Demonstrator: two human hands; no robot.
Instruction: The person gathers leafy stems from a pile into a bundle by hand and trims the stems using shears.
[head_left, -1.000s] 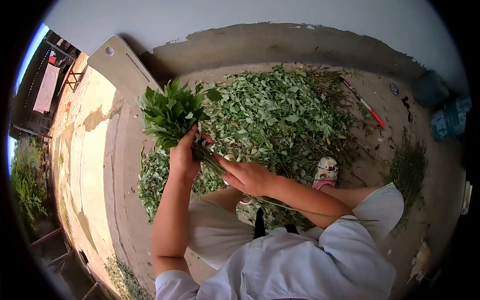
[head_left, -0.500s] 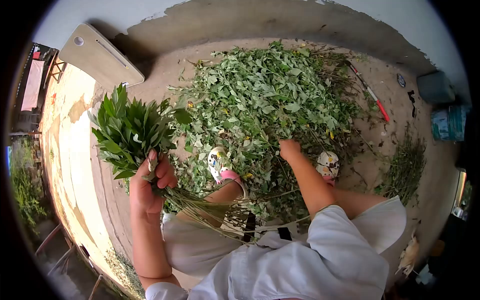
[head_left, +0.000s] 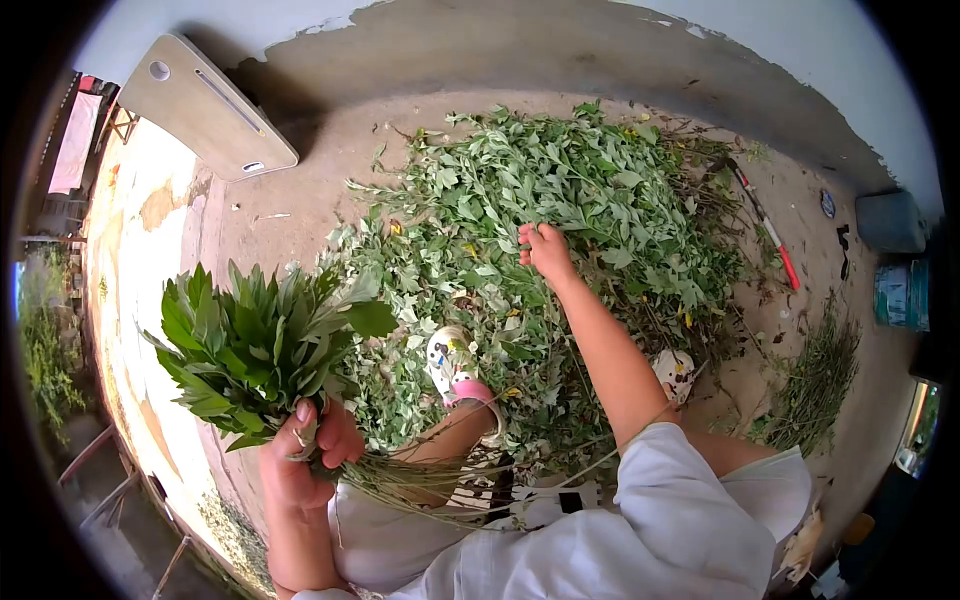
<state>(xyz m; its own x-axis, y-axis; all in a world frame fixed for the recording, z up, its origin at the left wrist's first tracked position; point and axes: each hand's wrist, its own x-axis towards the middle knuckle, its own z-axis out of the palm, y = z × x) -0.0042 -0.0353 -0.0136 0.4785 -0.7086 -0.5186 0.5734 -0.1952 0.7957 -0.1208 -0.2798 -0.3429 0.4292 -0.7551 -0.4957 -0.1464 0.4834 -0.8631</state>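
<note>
My left hand (head_left: pixel 312 440) is wrapped round a bunch of leafy green stems (head_left: pixel 255 350), held upright at the left. Broad leaves fan out above the fist, while the long bare stalks (head_left: pixel 420 487) trail to the right across my lap. A whitish strip lies by the thumb; what it is I cannot make out. Over the middle of a large pile of cut leafy stems (head_left: pixel 570 170) is my right hand (head_left: pixel 545 252), its fingers curled in at the leaves. Whether a stem is between those fingertips is too small to tell.
My feet, in patterned clogs (head_left: pixel 452 355), stand among loose leaves. A red-handled tool (head_left: pixel 765 225) lies right of the pile, near a heap of thin stems (head_left: pixel 815 380). Behind are a tan board (head_left: pixel 210 110) and a wall; teal containers (head_left: pixel 900 295) stand far right.
My right hand has moved up and left, farther over the pile. The bunch in my left hand sits lower and slightly left in view. The whole scene has shifted a little with my head.
</note>
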